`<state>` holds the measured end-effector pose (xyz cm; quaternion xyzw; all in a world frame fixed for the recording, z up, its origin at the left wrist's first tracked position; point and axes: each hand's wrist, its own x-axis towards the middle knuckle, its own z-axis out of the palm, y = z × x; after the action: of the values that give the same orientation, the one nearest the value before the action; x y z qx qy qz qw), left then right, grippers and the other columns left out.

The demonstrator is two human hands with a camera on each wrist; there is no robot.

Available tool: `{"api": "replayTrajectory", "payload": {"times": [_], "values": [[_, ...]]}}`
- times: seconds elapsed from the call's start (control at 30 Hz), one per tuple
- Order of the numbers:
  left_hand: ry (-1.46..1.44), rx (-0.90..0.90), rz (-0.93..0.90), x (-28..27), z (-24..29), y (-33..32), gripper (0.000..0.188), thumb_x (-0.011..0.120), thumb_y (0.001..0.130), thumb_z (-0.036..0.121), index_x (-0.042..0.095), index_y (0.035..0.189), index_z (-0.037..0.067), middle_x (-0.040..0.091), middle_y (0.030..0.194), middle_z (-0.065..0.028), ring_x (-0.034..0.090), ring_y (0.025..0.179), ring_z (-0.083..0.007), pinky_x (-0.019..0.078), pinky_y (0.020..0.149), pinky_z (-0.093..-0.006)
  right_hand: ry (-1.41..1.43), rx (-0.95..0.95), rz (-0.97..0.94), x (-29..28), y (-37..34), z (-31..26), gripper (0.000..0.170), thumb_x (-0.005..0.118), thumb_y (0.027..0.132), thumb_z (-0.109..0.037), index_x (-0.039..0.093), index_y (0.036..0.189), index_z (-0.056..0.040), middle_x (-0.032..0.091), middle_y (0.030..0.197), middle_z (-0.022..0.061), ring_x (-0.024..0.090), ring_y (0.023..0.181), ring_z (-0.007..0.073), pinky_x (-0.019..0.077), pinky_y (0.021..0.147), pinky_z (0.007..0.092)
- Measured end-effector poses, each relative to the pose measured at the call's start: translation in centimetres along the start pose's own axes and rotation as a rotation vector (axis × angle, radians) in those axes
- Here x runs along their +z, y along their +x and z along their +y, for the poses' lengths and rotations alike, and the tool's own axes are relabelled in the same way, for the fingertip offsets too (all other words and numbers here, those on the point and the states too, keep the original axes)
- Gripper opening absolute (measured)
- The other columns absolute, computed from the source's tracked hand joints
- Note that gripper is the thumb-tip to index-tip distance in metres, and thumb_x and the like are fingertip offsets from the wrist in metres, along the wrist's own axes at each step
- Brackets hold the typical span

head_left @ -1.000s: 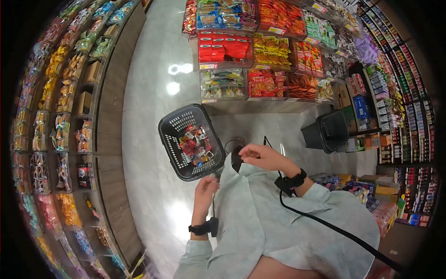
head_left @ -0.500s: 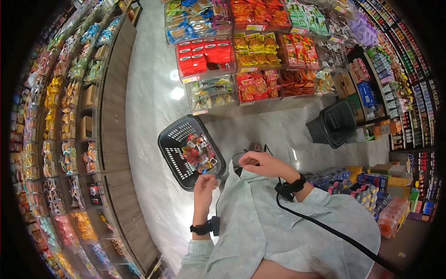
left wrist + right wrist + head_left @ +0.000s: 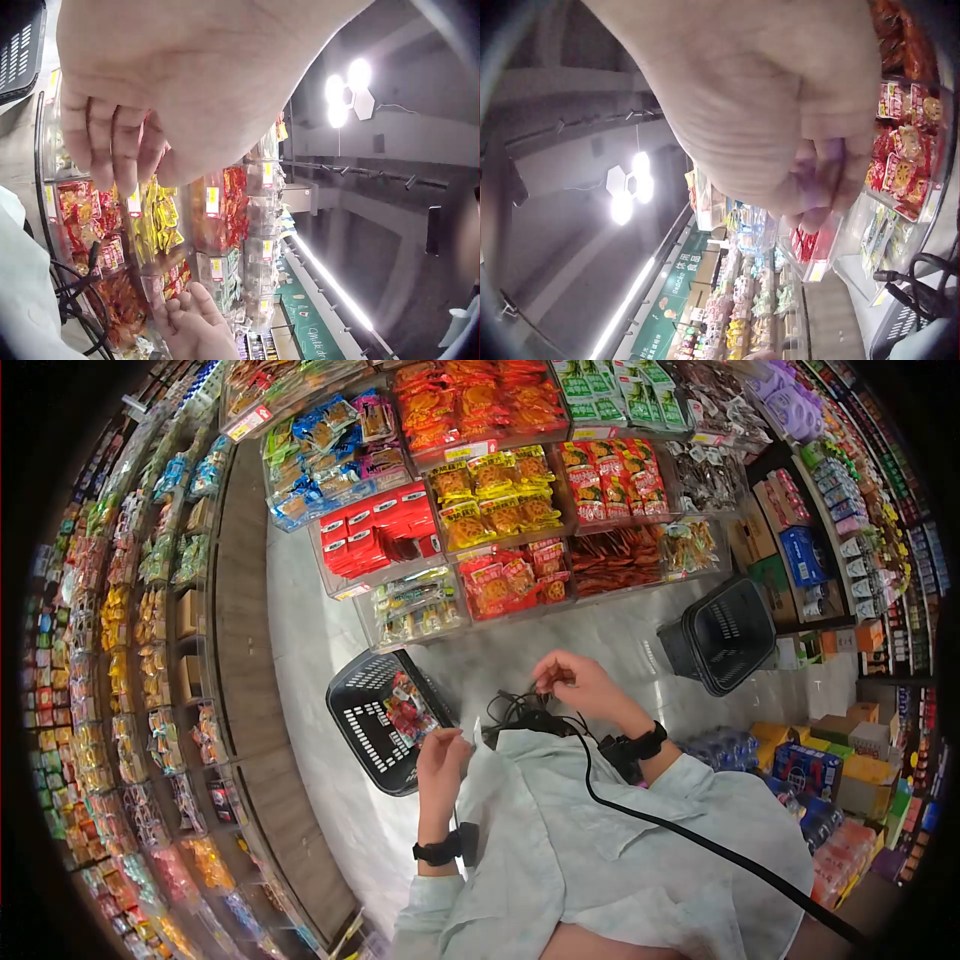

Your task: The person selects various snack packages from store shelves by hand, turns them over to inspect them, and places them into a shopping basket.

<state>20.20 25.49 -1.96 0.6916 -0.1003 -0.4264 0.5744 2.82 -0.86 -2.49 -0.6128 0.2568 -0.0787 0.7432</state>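
Observation:
My left hand (image 3: 440, 765) hangs in front of the shirt with loosely bent fingers, overlapping the near edge of a black shopping basket (image 3: 362, 748) in the head view. Several small wrapped snacks (image 3: 408, 712) lie inside that basket, which stands on the floor. To the right, my right hand (image 3: 585, 685) is raised over dark cables (image 3: 522, 705) at the body's front, its fingers loosely curled too. The left wrist view shows the left palm (image 3: 172, 82) with nothing in it. Nothing held shows under the right palm (image 3: 742, 105) in the right wrist view.
Clear bins of packaged snacks (image 3: 497, 495) fill the display ahead. A long shelf of wrapped sweets (image 3: 150, 670) runs along the left. Another black basket (image 3: 715, 640) stands on the floor at right, with bottle packs (image 3: 725, 748) and cartons (image 3: 805, 768) nearer the body.
The snack display has come closer and turned in view, and the basket with snacks sits lower and farther left. My right hand is slightly higher and farther right. Both hands stay loosely bent.

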Motion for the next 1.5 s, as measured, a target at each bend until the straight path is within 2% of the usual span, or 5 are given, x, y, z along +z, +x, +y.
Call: {"api": "replayTrajectory", "payload": {"times": [0.43,0.6,0.9,1.2,1.5], "values": [[0.184,0.195,0.027,-2.3,7.2,14.8,0.022,0.065,0.104,0.01,0.064,0.122,-0.003,0.07,0.104,-0.0068,0.066,0.092,-0.0127,0.0536,0.084,-0.0281,-0.145,-0.024,0.223,-3.6,2.2,-0.7,0.029,0.056,0.094,0.007,0.066,0.12,0.0005,0.072,0.105,0.0057,0.071,0.101,0.015,0.0564,0.092,0.0303],[0.194,0.354,0.077,-5.4,14.1,23.7,0.047,0.067,0.101,0.01,0.049,0.144,0.0,0.068,0.1,-0.0085,0.064,0.091,-0.0149,0.0515,0.082,-0.0295,-0.204,-0.017,0.429,-4.2,5.0,-1.8,0.023,0.061,0.096,0.004,0.067,0.118,-0.0003,0.073,0.103,0.0057,0.071,0.098,0.0142,0.0562,0.091,0.0304],[0.204,0.541,0.097,-12.1,25.0,36.1,0.066,0.068,0.103,0.011,0.035,0.16,0.003,0.071,0.099,-0.01,0.066,0.09,-0.0145,0.0539,0.081,-0.0309,-0.166,0.038,0.633,0.4,10.4,-4.8,0.022,0.06,0.099,0.004,0.066,0.12,-0.0006,0.072,0.107,0.0049,0.069,0.101,0.0125,0.0532,0.092,0.0282],[0.507,0.698,0.167,-12.4,27.6,39.5,0.027,0.072,0.1,0.014,0.062,0.12,-0.002,0.078,0.096,-0.0157,0.078,0.089,-0.0256,0.0602,0.079,-0.0371,-0.15,0.043,0.706,1.7,12.9,-6.9,0.022,0.062,0.1,0.002,0.065,0.121,0.0004,0.073,0.109,0.0061,0.069,0.102,0.0137,0.0531,0.092,0.0286],[0.431,0.819,0.308,-10.8,28.0,31.0,0.018,0.08,0.095,0.008,0.065,0.1,-0.001,0.074,0.086,-0.0095,0.071,0.08,-0.0188,0.0567,0.081,-0.0321,-0.263,-0.009,0.603,-0.4,14.6,-9.5,0.021,0.063,0.099,0.003,0.066,0.119,-0.0006,0.072,0.108,0.0043,0.069,0.101,0.0134,0.054,0.092,0.0295]]}}
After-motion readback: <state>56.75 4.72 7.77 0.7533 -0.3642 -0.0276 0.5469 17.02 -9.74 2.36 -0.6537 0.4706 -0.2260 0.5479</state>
